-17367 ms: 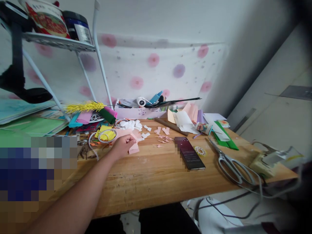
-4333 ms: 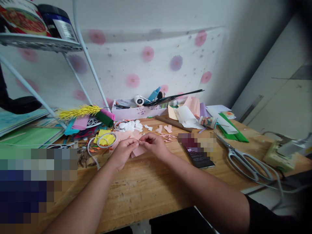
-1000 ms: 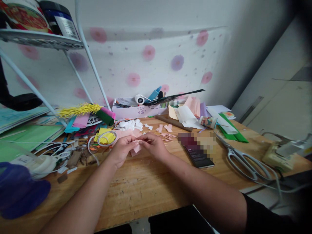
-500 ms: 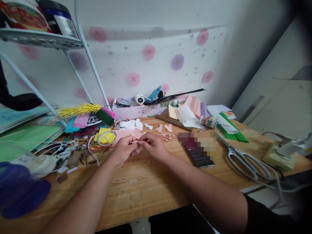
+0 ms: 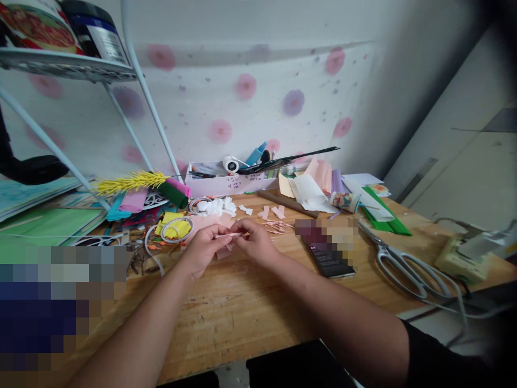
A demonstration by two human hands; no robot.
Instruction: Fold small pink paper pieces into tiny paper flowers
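Observation:
My left hand [image 5: 204, 247] and my right hand [image 5: 254, 242] meet over the middle of the wooden table, both with fingers pinched. Between them they hold a thin pale pink paper strip [image 5: 226, 235], one end in each hand; it looks rolled or twisted. Pink paper pieces [image 5: 223, 252] lie just under the fingers. Right of my right hand rests a small pile of thin twisted pink strips [image 5: 279, 227]. Flat pink cut pieces [image 5: 278, 211] lie behind that pile. Part of the strip is hidden by my fingertips.
Large scissors [image 5: 398, 264] and a phone [image 5: 327, 253] lie to the right. White cut paper [image 5: 218, 207] and a roll of tape [image 5: 177, 230] around yellow paper are at the left. Behind stands a white box [image 5: 214, 187]; a metal shelf [image 5: 92, 69] rises at the left.
The fingertips have moved slightly apart, and more of the thin pink strip shows between them. Both hands stay in nearly the same place.

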